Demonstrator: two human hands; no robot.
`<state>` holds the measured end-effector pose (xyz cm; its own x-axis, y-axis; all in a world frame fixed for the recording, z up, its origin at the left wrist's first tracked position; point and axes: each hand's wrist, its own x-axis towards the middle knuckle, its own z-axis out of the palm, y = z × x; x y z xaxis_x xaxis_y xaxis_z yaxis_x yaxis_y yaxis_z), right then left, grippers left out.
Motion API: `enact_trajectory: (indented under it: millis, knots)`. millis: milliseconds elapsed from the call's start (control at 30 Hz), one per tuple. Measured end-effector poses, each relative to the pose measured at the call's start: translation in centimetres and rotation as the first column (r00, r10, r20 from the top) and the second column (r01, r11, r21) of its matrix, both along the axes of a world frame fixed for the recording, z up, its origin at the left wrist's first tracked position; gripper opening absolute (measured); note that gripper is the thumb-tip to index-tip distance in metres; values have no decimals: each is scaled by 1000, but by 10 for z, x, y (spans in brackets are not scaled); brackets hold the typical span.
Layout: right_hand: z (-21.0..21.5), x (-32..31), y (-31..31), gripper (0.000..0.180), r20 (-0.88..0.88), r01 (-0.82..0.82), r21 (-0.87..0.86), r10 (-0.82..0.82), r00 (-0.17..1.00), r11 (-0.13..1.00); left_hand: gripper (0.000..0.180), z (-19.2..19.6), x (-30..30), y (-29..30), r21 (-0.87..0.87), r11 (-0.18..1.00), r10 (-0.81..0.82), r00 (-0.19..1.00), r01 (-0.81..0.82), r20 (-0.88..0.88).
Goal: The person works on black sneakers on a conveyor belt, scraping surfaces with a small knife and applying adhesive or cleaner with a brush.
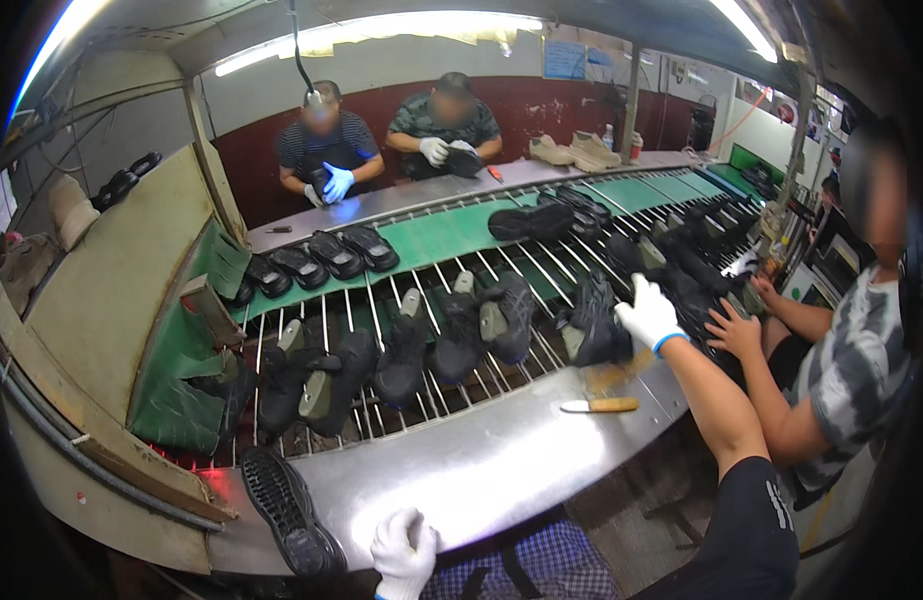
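My right hand [649,315], in a white glove, reaches out over the steel table and grips a black shoe [592,328] on the metal rods of the conveyor [542,262]. My left hand [404,550], also in a white glove, rests with curled fingers at the near edge of the steel table [482,470] and holds nothing visible. A black sole [290,512] lies upside down just left of it. Several more black shoes [402,350] stand in a row on the rods.
A wooden-handled knife [602,405] lies on the table near my right arm. A person's bare hands [737,330] work on shoes at the right. Two gloved people [382,150] stand across the conveyor. Black soles [322,258] lie on the green belt; beige shoes [572,150] sit far back.
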<state>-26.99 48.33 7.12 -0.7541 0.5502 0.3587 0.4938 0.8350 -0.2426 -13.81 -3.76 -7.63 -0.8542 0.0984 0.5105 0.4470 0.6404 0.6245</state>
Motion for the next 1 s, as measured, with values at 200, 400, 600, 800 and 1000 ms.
enact_trajectory:
  millis: [200,400,600,800,1000]
  knots:
    - [-72,-81,-156,93,202,-480,-64,482,853,875,38,-27,-2,7,-271,961,39,996,-59,-77]
    - [-73,-103,-221,84,-235,-482,-167,439,867,860,19,1,2,-11,-189,974,117,991,-127,-65]
    - [-52,-38,-203,81,-417,-576,-251,451,790,778,31,42,-30,-30,172,982,-89,992,73,91]
    - [-23,46,-292,79,-432,-767,-509,655,620,391,67,93,-132,-168,-406,828,403,914,-387,-49]
    - [-37,101,-342,80,-424,-679,-732,746,513,52,97,41,-177,-216,-413,809,578,690,-417,435]
